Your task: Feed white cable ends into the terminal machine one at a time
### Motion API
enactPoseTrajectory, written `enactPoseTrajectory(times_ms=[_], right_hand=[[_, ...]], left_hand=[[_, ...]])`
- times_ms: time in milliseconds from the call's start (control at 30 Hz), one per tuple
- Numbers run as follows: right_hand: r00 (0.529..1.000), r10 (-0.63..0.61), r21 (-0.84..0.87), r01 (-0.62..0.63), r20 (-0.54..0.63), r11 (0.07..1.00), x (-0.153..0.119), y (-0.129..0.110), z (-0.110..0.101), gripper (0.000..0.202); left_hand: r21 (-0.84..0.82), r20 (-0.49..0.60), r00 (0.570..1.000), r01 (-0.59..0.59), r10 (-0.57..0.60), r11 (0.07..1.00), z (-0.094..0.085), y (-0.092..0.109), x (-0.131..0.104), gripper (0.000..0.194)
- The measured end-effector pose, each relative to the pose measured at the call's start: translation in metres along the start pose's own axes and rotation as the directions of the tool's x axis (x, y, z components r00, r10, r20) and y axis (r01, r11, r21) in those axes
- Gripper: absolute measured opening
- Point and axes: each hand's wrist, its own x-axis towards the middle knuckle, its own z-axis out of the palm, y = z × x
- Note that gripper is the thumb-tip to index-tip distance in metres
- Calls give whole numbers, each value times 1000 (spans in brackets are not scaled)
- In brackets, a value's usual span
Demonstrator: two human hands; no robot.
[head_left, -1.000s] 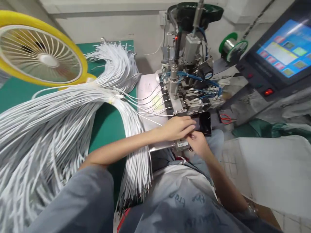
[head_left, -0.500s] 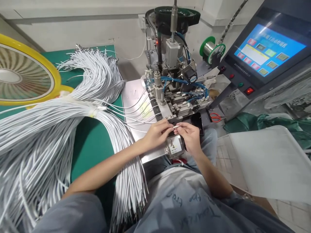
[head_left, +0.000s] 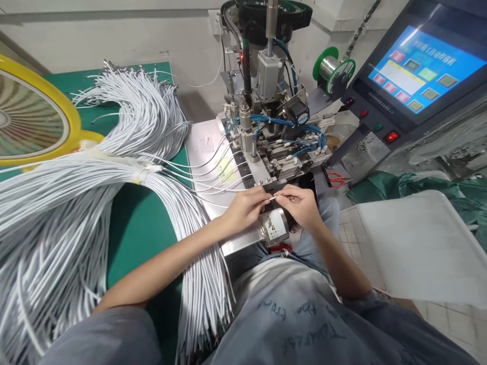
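Note:
My left hand pinches a thin white cable just in front of the machine. At the cable's end, my right hand has thumb and forefinger closed together on its tip; the fine wires there are too small to make out. Several white cables run from the tied bundle on the left into the machine's front edge. Below my hands sits a metal cylinder with a white label.
A yellow fan stands at the left, near a second cable bundle on the green mat. To the right are a touchscreen, a wire spool, orange-handled scissors and a white plastic bin.
My right hand has shifted slightly right and its fingers have moved along to the cable's tip. My left hand keeps its pinch. The view has tilted a little.

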Motion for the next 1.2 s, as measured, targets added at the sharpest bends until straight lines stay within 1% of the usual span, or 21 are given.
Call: enactPoseTrajectory(times_ms=[67,133,200,267,400,467,567,633,700,833,967,1000,1067,1133,1200], right_hand=[[997,55,-54,-52,63,997,3,-2,-5,15],[994,83,-84,-77,72,993,4,-2,-7,17],[996,86,-65,-84,39,994,3,0,-5,18],[996,85,-3,-85,-11,996,0,4,0,18],[989,105,143,-89,-107,986,-9,8,13,16],[986,105,158,-83,-133,984,-11,7,16,15],[986,67,47,-61,-152,997,-10,4,12,16],[989,50,-36,-55,-137,998,-8,2,8,15],[992,53,-68,-61,-117,996,-6,1,6,16],[994,59,-33,-62,-96,998,-4,0,5,19],[999,32,-24,-32,-10,999,-1,-5,0,17],[1000,19,-28,-19,2,999,0,-6,0,16],[1000,-2,-19,2,-10,1000,0,-5,0,15],[999,-4,49,6,-38,999,-1,-2,3,16],[1000,17,158,-12,-27,987,-2,1,6,18]], left_hand=[[64,4,999,-38,37,997,2,-2,-1,22],[94,-16,999,-48,50,994,4,-3,-2,23],[84,-50,998,-37,41,996,6,-3,-3,21],[47,-77,997,-15,19,999,7,-1,-3,18],[-13,-96,995,17,-19,1000,8,2,-3,18],[0,-93,996,8,-8,1000,7,2,-4,18],[100,-56,997,-42,48,994,6,1,-4,19],[171,-36,996,-76,83,982,6,0,-4,19],[181,-47,995,-80,90,980,6,-1,-4,18],[93,-87,995,-40,48,995,6,-1,-4,16],[0,-68,998,-19,19,1000,5,-2,-3,17],[-31,-64,998,-10,8,999,5,-1,-2,17],[-112,-55,998,24,-31,993,4,0,-1,17],[-202,-33,997,69,-77,977,3,2,0,18],[-246,-10,996,81,-86,966,1,3,0,20]])
